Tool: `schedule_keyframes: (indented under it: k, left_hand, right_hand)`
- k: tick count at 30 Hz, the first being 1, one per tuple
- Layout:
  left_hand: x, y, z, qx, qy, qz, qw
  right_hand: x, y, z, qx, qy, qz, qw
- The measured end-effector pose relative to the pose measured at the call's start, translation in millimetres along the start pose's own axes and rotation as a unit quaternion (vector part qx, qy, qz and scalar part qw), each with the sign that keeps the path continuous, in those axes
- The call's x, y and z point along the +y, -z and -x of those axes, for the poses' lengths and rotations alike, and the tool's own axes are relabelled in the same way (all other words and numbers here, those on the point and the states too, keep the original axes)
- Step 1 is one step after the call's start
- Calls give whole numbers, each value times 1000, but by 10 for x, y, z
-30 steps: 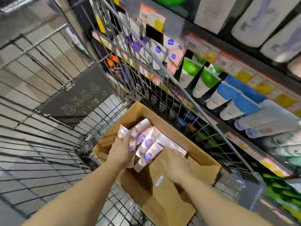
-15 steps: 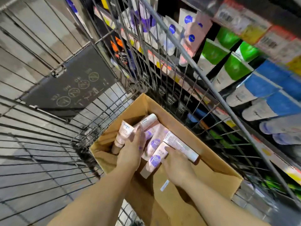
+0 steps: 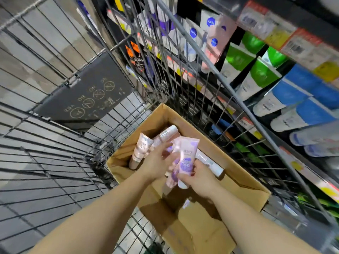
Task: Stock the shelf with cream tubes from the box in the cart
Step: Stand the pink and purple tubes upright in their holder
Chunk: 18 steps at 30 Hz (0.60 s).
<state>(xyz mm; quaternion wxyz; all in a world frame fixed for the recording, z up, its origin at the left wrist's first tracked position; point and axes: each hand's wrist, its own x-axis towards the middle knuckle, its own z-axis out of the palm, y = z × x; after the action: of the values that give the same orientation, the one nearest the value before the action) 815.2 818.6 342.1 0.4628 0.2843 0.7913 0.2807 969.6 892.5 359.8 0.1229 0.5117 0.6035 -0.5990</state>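
Hiding tubes (image 3: pixel 176 173), hands (image 3: pixel 156 162) overlapping, grip seemingly shared

Pink-and-purple cream tubes (image 3: pixel 186 158) stand raised at frame centre above the open cardboard box (image 3: pixel 244 182); more tubes (image 3: pixel 141 149) lie inside it.

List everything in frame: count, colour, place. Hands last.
cardboard box: one, brown, open, in the cart
cream tubes: several, pink and white, in the box
lifted tube: one, pink with purple label, above the box
wire cart: one, dark metal mesh
safety placard: one, black, on the cart's far wall
shelf: green, blue, white tubes; price tags along the edges
left hand: fingers against the tubes; grip unclear
right hand: grips the lifted tube
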Motion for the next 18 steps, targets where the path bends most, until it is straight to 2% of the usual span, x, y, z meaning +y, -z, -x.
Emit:
schedule_keyframes:
  k: [2,5,10,12,15,18]
  left_hand:
    - [-191,-59,-88,22,59,-86,994]
    - [-418,-270,-140,-1,99,-194,976]
    - [-496,-485,-234,42,105,-200,973]
    - [-502,-458,-245,5,107,-215,971]
    - [-496,-326,-150,-71,132,-169,974]
    - [-341,-117,66,-123,100,-135,978]
  right_hand:
    - [136,77,-30,26,-14,-8,1000]
    - [355,177,-59,56,-34,18,998]
    - [600,199,-53,55,-45,50,996]
    - [607,173,-27,54,-46,48,996]
    - [503,149,60,57,-41,37,997]
    - [256,200,250,59,-23,38,997]
